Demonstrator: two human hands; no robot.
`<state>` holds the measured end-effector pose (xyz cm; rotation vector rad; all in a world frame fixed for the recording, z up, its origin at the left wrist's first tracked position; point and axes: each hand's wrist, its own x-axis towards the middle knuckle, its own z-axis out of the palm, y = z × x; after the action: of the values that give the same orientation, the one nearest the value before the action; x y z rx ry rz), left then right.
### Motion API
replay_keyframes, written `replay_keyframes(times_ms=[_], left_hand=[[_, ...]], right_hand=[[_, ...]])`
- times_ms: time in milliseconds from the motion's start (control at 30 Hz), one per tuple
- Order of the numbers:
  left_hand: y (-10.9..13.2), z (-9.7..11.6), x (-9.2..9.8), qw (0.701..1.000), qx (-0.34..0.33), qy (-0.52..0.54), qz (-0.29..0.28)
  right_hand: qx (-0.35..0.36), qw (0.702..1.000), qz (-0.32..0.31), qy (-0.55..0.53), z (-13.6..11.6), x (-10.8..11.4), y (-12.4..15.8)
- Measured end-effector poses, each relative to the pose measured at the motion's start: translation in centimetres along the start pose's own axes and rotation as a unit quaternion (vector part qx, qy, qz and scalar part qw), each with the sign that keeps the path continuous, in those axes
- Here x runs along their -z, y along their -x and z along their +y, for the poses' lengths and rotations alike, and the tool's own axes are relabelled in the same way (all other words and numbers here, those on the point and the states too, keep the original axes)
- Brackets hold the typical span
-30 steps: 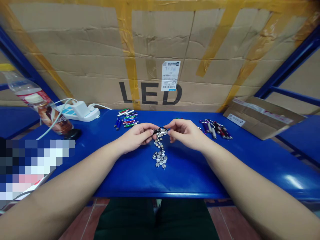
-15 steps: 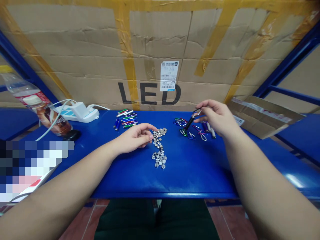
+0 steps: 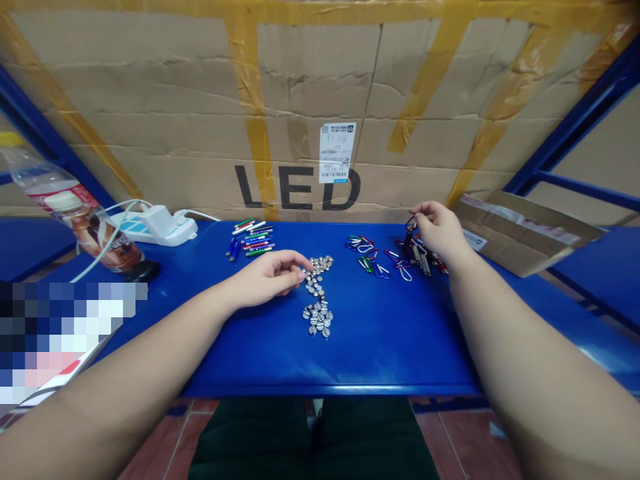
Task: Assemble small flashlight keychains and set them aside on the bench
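My left hand [image 3: 273, 277] rests beside a heap of small silver button cells [image 3: 316, 313]. Its index finger reaches over the near cells with the thumb a little apart; the other fingers curl under, and I cannot see anything held. At the right, my right hand [image 3: 439, 235] pinches a small black flashlight [image 3: 409, 240] by the clip or loop at its top. The flashlight hangs over a group of flashlights [image 3: 424, 262], partly hidden by the hand. Left of that lie coloured carabiner clips [image 3: 367, 265], several with silver gates.
Coloured metal tubes [image 3: 253, 237] lie behind my left hand. A white power strip [image 3: 173, 230] with cables and a tilted drink bottle [image 3: 107, 233] stand at the left. A large cardboard box [image 3: 200, 120] walls the back; a smaller carton [image 3: 525, 233] sits at the right.
My right hand has moved slightly right with the black flashlight, from above the carabiners to the flashlight group. The left hand has barely shifted at the cells.
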<state>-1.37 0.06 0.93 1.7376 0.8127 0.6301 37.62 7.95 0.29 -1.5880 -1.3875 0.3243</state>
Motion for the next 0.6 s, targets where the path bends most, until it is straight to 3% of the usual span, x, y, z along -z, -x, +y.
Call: replay_keyframes(times_ms=[133,333,600], left_hand=[[0.0,0.1,0.0,1.0,0.0,-0.005,-0.002],[0.0,0.2,0.0,1.0,-0.002,-0.009,-0.002],[0.1,0.2,0.0,1.0,-0.005,-0.006,-0.006]], right_hand=[[0.024,0.998,-0.023,0.049,0.9,-0.8,-0.4],[0.117,0.978,-0.06,0.162,1.0,-1.1,-0.1],[0.108,0.95,-0.145,0.256,0.8,-0.6,0.3]])
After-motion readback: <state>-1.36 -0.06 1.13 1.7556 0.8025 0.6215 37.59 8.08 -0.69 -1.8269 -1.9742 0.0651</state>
